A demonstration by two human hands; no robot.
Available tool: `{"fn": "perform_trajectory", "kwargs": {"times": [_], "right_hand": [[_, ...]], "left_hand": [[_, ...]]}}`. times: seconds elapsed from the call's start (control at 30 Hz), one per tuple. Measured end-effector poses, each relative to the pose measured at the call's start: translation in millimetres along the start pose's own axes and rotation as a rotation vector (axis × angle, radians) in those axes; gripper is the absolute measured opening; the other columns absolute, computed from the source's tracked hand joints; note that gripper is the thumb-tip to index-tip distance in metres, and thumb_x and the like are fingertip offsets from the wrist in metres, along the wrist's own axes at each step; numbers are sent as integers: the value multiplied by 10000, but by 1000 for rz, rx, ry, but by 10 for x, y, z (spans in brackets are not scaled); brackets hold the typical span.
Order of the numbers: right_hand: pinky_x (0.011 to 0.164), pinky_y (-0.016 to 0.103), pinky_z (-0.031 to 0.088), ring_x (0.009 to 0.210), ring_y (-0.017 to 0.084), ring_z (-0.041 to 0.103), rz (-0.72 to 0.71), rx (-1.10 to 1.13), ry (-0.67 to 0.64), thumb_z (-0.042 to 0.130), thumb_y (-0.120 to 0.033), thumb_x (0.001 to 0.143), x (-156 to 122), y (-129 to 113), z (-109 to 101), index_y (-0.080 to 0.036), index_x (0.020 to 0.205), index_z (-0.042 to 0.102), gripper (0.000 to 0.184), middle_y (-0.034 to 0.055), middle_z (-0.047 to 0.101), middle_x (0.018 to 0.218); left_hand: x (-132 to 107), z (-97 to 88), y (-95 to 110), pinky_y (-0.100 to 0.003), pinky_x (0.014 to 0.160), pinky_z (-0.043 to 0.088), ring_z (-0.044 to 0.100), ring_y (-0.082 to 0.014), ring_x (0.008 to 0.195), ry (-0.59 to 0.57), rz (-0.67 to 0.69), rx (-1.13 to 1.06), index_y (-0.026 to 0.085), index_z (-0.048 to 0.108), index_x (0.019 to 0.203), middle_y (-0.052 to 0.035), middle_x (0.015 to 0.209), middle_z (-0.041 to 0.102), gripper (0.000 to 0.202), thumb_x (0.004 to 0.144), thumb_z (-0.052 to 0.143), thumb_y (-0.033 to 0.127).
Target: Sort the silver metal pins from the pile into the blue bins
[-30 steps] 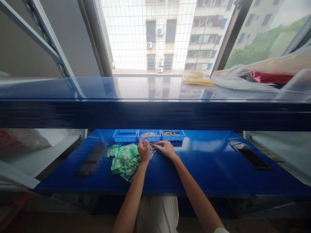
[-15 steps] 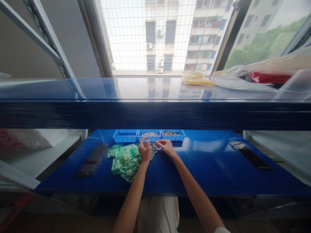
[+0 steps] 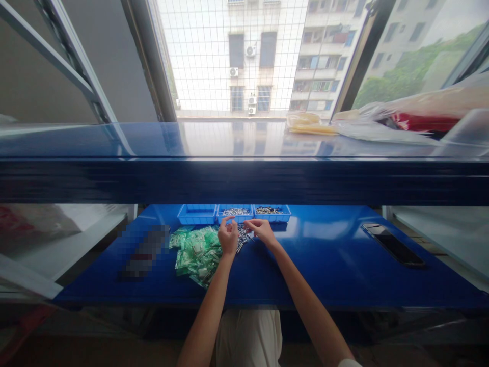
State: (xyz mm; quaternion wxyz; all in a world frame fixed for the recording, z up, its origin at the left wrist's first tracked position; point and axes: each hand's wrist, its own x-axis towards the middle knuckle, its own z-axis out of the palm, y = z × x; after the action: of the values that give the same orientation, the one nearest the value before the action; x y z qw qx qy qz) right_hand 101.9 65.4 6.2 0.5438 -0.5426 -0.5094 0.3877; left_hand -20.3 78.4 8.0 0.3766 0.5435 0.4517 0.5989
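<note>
Head view: your two bare hands meet over the middle of the table [image 3: 324, 278], well in from its near edge. Between them lies a loose pile of metal pieces [image 3: 242, 243], just short of the trays that stand toward the table's far side. Your left hand [image 3: 228, 239] is at the left of the pile, its fingers curled in and the index finger bent forward; the grip is narrow, but whether it holds a piece is too small to make out. Your right hand [image 3: 263, 233] reaches in from the other side, thumb and forefinger drawn nearly together over the pile's right part; you can't tell from here whether that grip has a piece in it.

Close to your left hand, a heap of green packets [image 3: 199, 250] spreads toward the table's near edge. The left tray [image 3: 196, 220], middle tray [image 3: 244, 218] and right tray [image 3: 273, 219] stand side by side, with more metal pieces in the middle and right ones. By the table's right edge you have a phone [image 3: 395, 245]; toward the left edge lies a dark, blurred-out object [image 3: 147, 252]. A blue shelf [image 3: 244, 181] crosses above the trays.
</note>
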Motion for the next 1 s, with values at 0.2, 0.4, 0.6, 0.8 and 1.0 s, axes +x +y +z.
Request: {"fn": "perform_trajectory", "kwargs": {"times": [0.2, 0.4, 0.6, 0.8, 1.0], "right_hand": [[447, 205, 402, 610, 153, 601, 15, 35, -35, 669, -431, 623, -13, 15, -11, -121, 823, 690, 369, 79, 683, 711], [504, 211, 431, 680, 152, 608, 35, 132, -69, 661, -421, 640, -32, -31, -18, -149, 943, 677, 407, 83, 691, 833], [445, 184, 372, 618, 126, 591, 26, 169, -27, 603, -468, 691, 2, -13, -18, -197, 978, 671, 401, 64, 691, 838], [413, 181, 316, 520, 91, 525, 9, 120, -1, 614, -479, 679, 15, 23, -10, -185, 918, 693, 387, 53, 681, 777], [417, 201, 317, 522, 113, 537, 25, 102, 15, 647, -475, 640, 0, 13, -21, -160, 873, 701, 396, 71, 680, 754]], "left_hand": [[0, -7, 0, -198, 378, 339, 439, -97, 334, 15, 3, -2, 166, 577, 901, 66, 403, 452, 266, 776, 455, 366], [1, 6, -33, -209, 403, 358, 451, -102, 338, -107, 24, 20, 143, 558, 965, 64, 411, 476, 318, 774, 473, 381], [12, 21, -34, -207, 419, 365, 468, -102, 351, -146, 14, 83, 152, 573, 880, 62, 406, 477, 329, 780, 473, 449], [-1, 31, -33, -199, 403, 343, 452, -93, 341, -171, 50, 88, 152, 587, 814, 58, 399, 466, 347, 773, 487, 482], [-10, 30, -15, -187, 390, 335, 435, -80, 334, -136, 60, 59, 151, 577, 808, 64, 398, 456, 318, 763, 517, 459]]}}
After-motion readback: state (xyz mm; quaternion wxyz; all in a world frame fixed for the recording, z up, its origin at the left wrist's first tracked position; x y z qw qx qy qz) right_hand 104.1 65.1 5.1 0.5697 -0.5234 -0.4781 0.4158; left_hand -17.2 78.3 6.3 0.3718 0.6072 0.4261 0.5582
